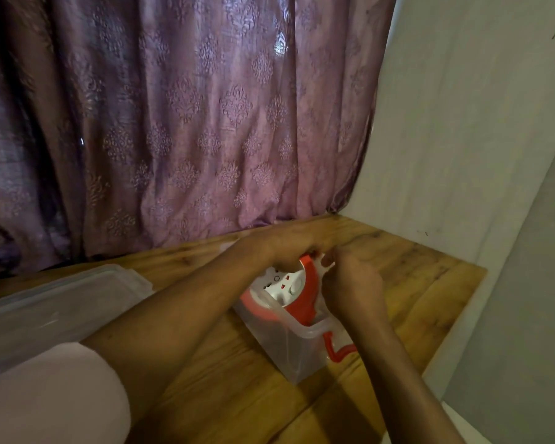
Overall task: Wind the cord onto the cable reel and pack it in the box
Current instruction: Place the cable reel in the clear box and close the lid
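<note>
A red and white cable reel [285,288] with sockets on its white face sits tilted inside a clear plastic box [289,347] on the wooden table. Its red crank handle [338,349] shows through the box's right wall. My left hand [282,248] grips the reel's top edge from the far side. My right hand [350,280] curls its fingers on the reel's right rim, near a white piece at the top. The cord itself is hidden from view.
The box's clear lid [55,309] lies on the table to the left. A purple patterned curtain [186,123] hangs behind the wooden table [414,270], and a pale wall [462,123] closes the right side. A pink sleeve [45,395] fills the lower left.
</note>
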Demonstrator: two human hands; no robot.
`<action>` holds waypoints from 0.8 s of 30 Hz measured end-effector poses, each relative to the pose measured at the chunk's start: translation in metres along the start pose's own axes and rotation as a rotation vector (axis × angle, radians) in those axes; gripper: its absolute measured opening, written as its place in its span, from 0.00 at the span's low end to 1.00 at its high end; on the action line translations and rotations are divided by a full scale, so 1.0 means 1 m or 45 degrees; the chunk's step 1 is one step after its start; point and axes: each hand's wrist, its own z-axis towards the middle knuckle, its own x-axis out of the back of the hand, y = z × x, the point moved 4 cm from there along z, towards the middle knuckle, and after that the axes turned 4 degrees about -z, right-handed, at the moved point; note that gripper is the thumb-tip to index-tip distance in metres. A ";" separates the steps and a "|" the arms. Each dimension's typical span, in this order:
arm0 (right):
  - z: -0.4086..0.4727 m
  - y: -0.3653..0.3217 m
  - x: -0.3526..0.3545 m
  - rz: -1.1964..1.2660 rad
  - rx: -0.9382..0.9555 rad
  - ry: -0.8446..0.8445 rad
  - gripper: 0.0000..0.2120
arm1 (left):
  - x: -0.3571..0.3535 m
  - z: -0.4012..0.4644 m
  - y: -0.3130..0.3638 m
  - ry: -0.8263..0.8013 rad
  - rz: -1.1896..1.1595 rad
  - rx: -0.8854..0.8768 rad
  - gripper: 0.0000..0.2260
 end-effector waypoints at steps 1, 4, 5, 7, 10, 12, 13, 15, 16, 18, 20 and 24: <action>0.000 -0.001 -0.001 -0.022 -0.001 -0.003 0.10 | 0.001 -0.001 -0.001 0.018 -0.031 0.013 0.17; 0.000 -0.002 -0.003 -0.028 -0.029 -0.012 0.12 | -0.002 -0.004 -0.011 0.029 -0.143 0.085 0.19; -0.001 -0.002 -0.003 -0.019 -0.030 -0.007 0.12 | -0.004 -0.005 -0.014 0.037 -0.189 0.100 0.20; 0.000 -0.001 -0.004 0.005 -0.020 0.033 0.12 | -0.006 -0.007 -0.021 0.043 -0.280 0.135 0.23; -0.001 0.000 -0.004 0.022 -0.021 0.097 0.11 | -0.007 -0.010 -0.022 0.036 -0.352 0.165 0.24; -0.001 0.001 -0.006 0.030 -0.015 0.119 0.11 | -0.008 -0.015 -0.021 0.007 -0.372 0.175 0.23; 0.000 0.002 -0.006 0.038 -0.007 0.124 0.11 | -0.007 -0.020 -0.021 -0.009 -0.383 0.179 0.23; 0.001 0.004 -0.005 0.059 0.021 0.145 0.10 | -0.006 -0.032 -0.024 0.001 -0.369 0.182 0.22; 0.003 0.005 -0.005 0.076 0.040 0.154 0.10 | -0.003 -0.042 -0.024 0.043 -0.345 0.190 0.21; 0.007 0.005 -0.006 0.122 0.078 0.169 0.10 | 0.002 -0.064 -0.027 0.145 -0.334 0.237 0.18; 0.012 0.003 -0.007 0.194 0.107 0.179 0.10 | 0.004 -0.089 -0.030 0.197 -0.328 0.311 0.16; 0.023 -0.004 -0.010 0.256 0.206 0.133 0.08 | 0.013 -0.132 -0.035 0.283 -0.287 0.388 0.15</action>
